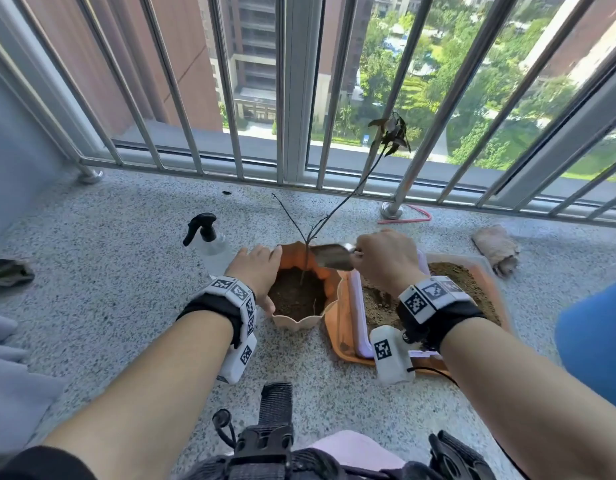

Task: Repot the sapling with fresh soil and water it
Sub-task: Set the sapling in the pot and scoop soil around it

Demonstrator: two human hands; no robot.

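Note:
A thin sapling [348,199] with a few dark leaves at its top stands in an orange scalloped pot [329,289] filled with dark soil. My left hand [258,271] grips the pot's left rim. My right hand [386,261] holds a metal trowel [332,259] by its handle, the blade hanging over the pot's right edge next to the stem. To the right, an orange tray [341,337] holds a pale container of brown soil [452,285]. A clear spray bottle [209,240] with a black trigger stands left of the pot.
Metal railing bars [299,88] close off the speckled stone ledge at the back. A crumpled cloth [497,249] lies at the right, a dark glove [8,271] at the far left, a pink cord [417,216] by a railing post, and something blue [594,341] at the right edge.

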